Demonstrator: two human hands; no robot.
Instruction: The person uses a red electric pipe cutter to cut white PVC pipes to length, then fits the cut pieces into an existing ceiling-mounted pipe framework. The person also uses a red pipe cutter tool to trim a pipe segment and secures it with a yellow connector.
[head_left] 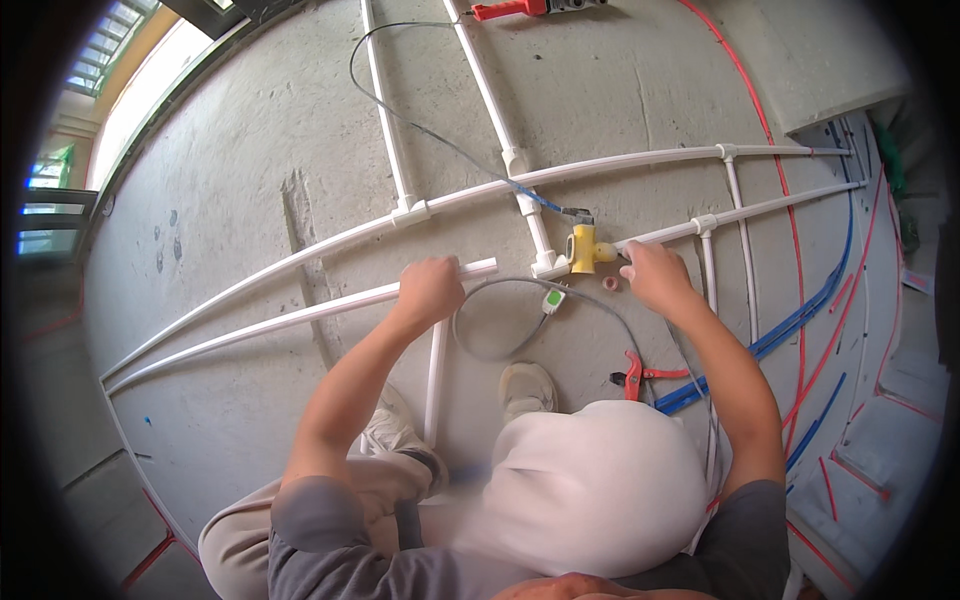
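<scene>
On the concrete floor (250,190), in front of the crouching person, lies a layout of white plastic pipes joined by tee fittings. The left hand (430,288) is closed around a loose white pipe (300,320) close to its open right end, fingers wrapped over the top and knuckles toward the camera. This pipe runs long and far to the left, lying just beside and roughly parallel to another run of pipe. It looks light and stiff, though a length like this would likely sag or swing at its far end, so a grip near the working end, as now, gives the best control of where that end points. Its smooth surface may be a little slippery, which calls for a full wrap of the fingers.

The right hand (655,275) rests at the end of a second white pipe (740,212), just right of a yellow tool (583,248) that sits between the 2 pipe ends. From this view I cannot tell whether its fingers close on the pipe or only press on it. A small pinkish ring (609,283) lies on the floor just beside that hand.

Both forearms reach forward and apart, elbows bent, the left one angled inward and the right one nearly straight ahead. A grey cable (480,345) loops on the floor between the arms, with a small green and white unit (553,298) on it. Red-handled cutters (635,378) lie near the right knee.
</scene>
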